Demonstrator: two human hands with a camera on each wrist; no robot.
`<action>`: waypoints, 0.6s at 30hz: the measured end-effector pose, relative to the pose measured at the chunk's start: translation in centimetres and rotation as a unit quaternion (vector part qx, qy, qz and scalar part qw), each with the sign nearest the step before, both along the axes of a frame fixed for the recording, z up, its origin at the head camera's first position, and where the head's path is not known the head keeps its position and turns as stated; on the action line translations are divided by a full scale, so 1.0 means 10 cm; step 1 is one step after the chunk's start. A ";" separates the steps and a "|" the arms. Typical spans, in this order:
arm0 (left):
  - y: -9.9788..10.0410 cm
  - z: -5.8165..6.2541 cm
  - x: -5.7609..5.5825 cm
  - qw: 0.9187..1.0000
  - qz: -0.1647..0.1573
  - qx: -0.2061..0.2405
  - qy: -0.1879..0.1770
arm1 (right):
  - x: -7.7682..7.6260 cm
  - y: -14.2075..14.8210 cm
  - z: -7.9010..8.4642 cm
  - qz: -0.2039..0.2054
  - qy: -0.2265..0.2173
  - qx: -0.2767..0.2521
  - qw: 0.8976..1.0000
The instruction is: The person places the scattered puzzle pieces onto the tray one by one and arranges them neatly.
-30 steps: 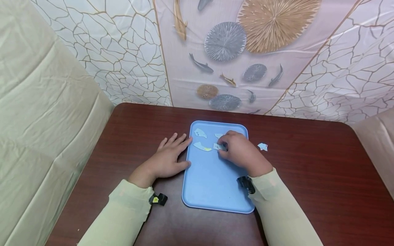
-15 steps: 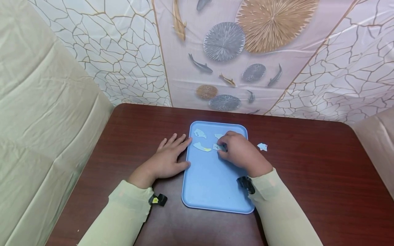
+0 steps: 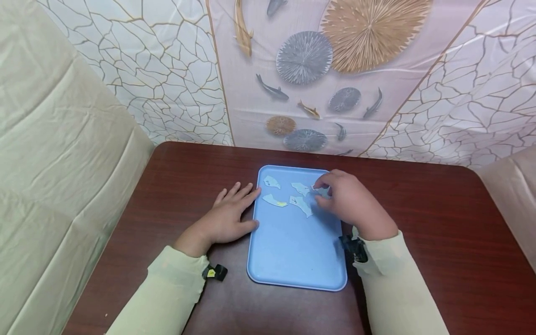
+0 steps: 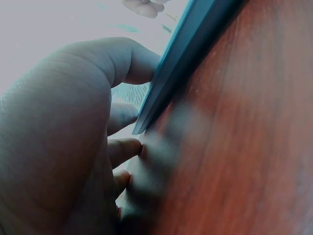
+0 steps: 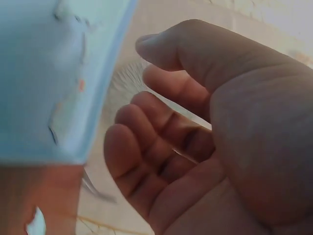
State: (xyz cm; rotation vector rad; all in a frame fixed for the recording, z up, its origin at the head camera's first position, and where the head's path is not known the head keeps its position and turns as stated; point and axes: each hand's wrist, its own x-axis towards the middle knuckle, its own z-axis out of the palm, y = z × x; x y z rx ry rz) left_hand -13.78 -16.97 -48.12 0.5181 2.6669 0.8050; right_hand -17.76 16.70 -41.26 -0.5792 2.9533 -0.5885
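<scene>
Thin pale pieces with jagged edges lie on a blue tray (image 3: 295, 251). The left ones are a short piece (image 3: 272, 182) and a curved piece with a yellow patch (image 3: 275, 201). Further right lie an irregular piece (image 3: 300, 188) and a longer piece (image 3: 300, 205). Beside my right fingertips is another piece (image 3: 322, 190), partly hidden. My right hand (image 3: 356, 200) hovers over the tray's right edge, fingers loosely bent; the right wrist view shows nothing between thumb and fingers. My left hand (image 3: 224, 216) lies spread on the table, thumb and a fingertip touching the tray's left rim.
A dark red-brown wooden table (image 3: 439, 242) carries the tray. In the right wrist view one loose pale piece (image 5: 36, 223) lies on the table outside the tray. Patterned cloth (image 3: 305, 60) hangs behind the table, and a cream cloth (image 3: 63, 139) hangs at the left.
My right hand has let go of the longer piece and moved right and slightly up, baring that piece. The loose piece on the table is now hidden in the head view. My left hand stays still.
</scene>
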 end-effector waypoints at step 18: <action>0.00 -0.01 0.00 1.000 -0.003 -0.002 -0.001 | -0.07 0.66 0.15 -0.075 -0.061 0.028 0.995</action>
